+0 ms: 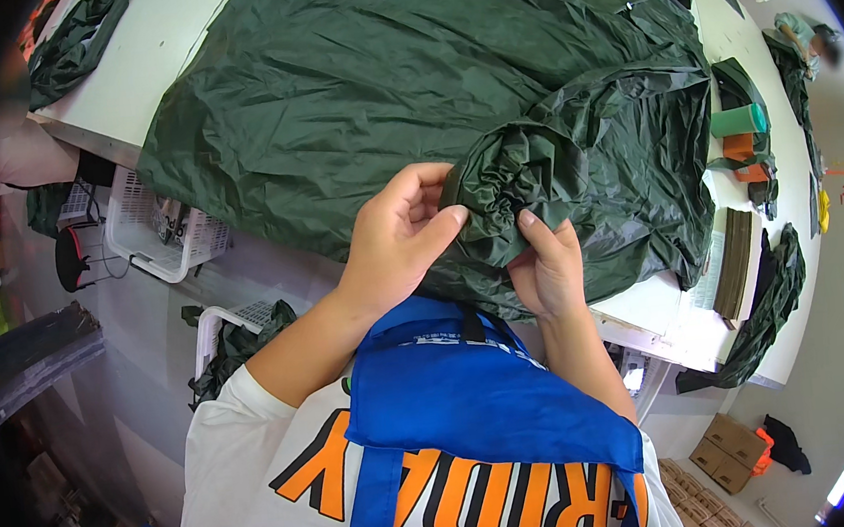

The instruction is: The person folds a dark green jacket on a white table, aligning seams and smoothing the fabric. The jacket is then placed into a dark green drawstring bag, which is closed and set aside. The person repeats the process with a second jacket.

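A large sheet of thin, shiny dark green fabric (357, 88) lies crumpled over the white table. Close in front of me, part of it bunches into a gathered, puckered opening (506, 191). My left hand (401, 227) pinches the left rim of this gathered part between thumb and fingers. On its lower right side, my right hand (550, 260) grips the fabric, thumb pressed near the puckered middle. The right fingertips are partly hidden by the folds. Whether the gathered part is a hood or a cuff, I cannot tell.
White plastic baskets (144, 243) stand below the table's left edge. On the right lie a green cylinder (737, 121), a stack of flat brown pieces (735, 264) and more dark green fabric (763, 314). Cardboard boxes (730, 452) are on the floor; another person (804, 41) is at the far right.
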`<state>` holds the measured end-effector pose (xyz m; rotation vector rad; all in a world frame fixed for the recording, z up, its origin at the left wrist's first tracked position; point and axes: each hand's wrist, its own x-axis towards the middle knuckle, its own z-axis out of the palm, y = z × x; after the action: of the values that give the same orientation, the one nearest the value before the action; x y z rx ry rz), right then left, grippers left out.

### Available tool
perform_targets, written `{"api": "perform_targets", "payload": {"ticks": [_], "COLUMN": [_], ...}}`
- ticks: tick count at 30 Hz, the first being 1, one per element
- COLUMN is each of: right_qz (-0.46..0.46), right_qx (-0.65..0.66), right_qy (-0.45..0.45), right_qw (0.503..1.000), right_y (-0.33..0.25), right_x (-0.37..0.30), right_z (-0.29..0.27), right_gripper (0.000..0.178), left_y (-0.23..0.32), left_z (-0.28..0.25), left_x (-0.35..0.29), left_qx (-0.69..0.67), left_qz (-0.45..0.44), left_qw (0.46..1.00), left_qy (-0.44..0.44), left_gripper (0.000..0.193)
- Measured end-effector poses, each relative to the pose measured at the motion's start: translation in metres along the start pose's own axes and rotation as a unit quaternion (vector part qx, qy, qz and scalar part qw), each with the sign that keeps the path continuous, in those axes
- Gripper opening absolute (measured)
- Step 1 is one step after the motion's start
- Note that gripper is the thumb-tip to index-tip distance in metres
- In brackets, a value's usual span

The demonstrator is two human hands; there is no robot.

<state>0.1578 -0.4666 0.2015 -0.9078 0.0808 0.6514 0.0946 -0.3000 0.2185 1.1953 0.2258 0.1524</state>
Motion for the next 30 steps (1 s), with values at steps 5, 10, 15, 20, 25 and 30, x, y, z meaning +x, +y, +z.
{"api": "perform_targets", "payload": {"ticks": [5, 10, 15, 20, 25, 30], "right_qz": [-0.009, 0.102, 0.139, 0.041, -0.022, 0.010], "right_qx": [0.004, 0.145, 0.257, 0.111, -0.029, -0.055], "right_qy": [-0.003, -0.021, -0.077, -0.018, -0.044, -0.072], "right_qw": [1.000, 0.984, 0.953, 0.993, 0.998, 0.996], "right_y": [-0.008, -0.023, -0.030, -0.036, -0.033, -0.036], "right_x": [-0.005, -0.002, 0.000, -0.007, -0.014, -0.018], "right_z": [-0.005, -0.019, -0.028, -0.018, -0.025, -0.035], "right_gripper": [0.036, 0.037, 0.037, 0.035, 0.038, 0.042], "left_y": [0.008, 0.024, 0.008, 0.016, 0.013, 0.024], "left_z": [0.002, 0.027, 0.040, 0.051, 0.037, 0.030], "left_x": [0.003, 0.001, 0.003, 0.005, 0.020, 0.019], "left_qx": [0.084, -0.212, -0.246, -0.216, 0.013, 0.079], "left_qz": [-0.053, -0.110, -0.031, -0.054, -0.056, -0.055], "left_qw": [0.995, 0.971, 0.969, 0.975, 0.998, 0.995], "left_qy": [-0.014, 0.020, 0.007, 0.012, 0.007, -0.020], "left_gripper": [0.038, 0.032, 0.022, 0.032, 0.041, 0.029]}}
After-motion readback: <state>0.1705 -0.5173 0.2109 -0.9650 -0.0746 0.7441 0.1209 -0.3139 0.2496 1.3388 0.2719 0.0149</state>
